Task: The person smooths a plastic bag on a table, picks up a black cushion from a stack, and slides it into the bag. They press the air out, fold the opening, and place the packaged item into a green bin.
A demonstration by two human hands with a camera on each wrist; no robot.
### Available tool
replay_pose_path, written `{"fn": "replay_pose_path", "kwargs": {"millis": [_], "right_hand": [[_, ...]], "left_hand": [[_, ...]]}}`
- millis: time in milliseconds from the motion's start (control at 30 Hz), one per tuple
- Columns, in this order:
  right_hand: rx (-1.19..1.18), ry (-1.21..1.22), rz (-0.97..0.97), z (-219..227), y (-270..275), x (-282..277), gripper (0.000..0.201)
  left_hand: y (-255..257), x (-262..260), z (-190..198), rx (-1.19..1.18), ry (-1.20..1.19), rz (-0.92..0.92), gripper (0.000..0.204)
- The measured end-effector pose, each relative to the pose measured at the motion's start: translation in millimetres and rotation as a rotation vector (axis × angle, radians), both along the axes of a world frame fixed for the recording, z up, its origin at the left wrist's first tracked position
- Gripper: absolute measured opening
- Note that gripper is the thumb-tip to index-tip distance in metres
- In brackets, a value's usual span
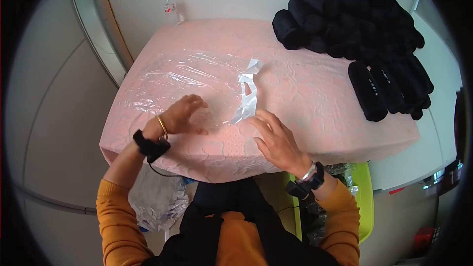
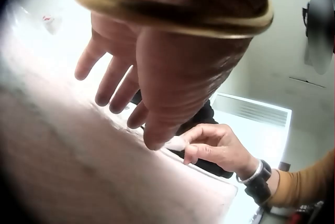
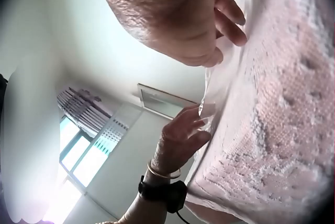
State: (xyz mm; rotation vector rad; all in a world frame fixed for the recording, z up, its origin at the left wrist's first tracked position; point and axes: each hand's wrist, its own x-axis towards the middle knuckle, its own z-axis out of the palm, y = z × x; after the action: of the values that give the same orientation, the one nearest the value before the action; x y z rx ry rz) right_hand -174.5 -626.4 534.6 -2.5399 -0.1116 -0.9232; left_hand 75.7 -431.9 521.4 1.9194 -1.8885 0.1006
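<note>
A clear plastic bag [image 1: 182, 76] lies flat on the pink cloth, with a white header strip [image 1: 249, 99] at its right end. The strip is creased and has a cut-out slot. My left hand [image 1: 183, 114] is over the bag's near edge, fingers spread and loosely bent, gripping nothing. At the strip's near corner is my right hand [image 1: 280, 143], its fingertips right by the white edge and its thumb apart from them. From the left wrist view, the left palm [image 2: 178, 77] and fingers hang over the cloth, the right hand [image 2: 225, 148] just beyond.
The pink cloth [image 1: 315, 113] covers the table. A heap of black rolled bundles [image 1: 345, 17] stands at the back right, with several more nearer [image 1: 369, 91]. A clear bottle [image 1: 171, 9] stands at the back left. Below are a green bin [image 1: 365, 207] and a plastic bundle [image 1: 157, 197].
</note>
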Motion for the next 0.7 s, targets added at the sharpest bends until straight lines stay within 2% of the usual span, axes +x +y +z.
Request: {"fn": "replay_pose_path", "kwargs": {"millis": [100, 200, 233, 300, 333, 400, 433, 500, 567, 600, 700], "right_hand": [[-0.132, -0.092, -0.033, -11, -5, 27, 0.02], [-0.066, 0.197, -0.028, -27, -29, 41, 0.017], [-0.071, 0.195, -0.024, -23, -27, 36, 0.017], [0.143, 0.194, 0.055, -9, -15, 8, 0.014], [0.134, 0.21, 0.056, 0, -1, -9, 0.014], [0.296, 0.342, 0.222, 14, 18, -38, 0.013], [0.296, 0.356, 0.211, 14, 12, -41, 0.013], [0.07, -0.139, -0.001, 13, -18, -37, 0.016], [0.034, -0.221, -0.292, 0, -65, -35, 0.017], [0.031, -0.217, -0.305, -6, -77, -36, 0.017], [1.122, 0.327, -0.239, -18, -102, -31, 0.021]], "left_hand": [[-3, -15, -9, -0.011, -0.027, -0.021, 0.04], [-5, -39, -7, -0.058, -0.09, -0.003, 0.036], [-5, -49, -2, -0.096, -0.136, 0.022, 0.034], [-7, -69, 4, -0.141, -0.174, 0.052, 0.032], [-4, -80, 3, -0.137, -0.13, 0.033, 0.031], [-1, -104, -2, -0.122, -0.033, -0.017, 0.03], [3, -113, -4, -0.126, -0.016, -0.025, 0.03], [13, -117, -7, -0.126, 0.018, -0.022, 0.03], [21, -122, -9, -0.128, 0.036, -0.037, 0.03], [25, -123, -12, -0.141, 0.016, -0.045, 0.032], [33, -125, -27, -0.179, -0.035, -0.05, 0.036]]}}
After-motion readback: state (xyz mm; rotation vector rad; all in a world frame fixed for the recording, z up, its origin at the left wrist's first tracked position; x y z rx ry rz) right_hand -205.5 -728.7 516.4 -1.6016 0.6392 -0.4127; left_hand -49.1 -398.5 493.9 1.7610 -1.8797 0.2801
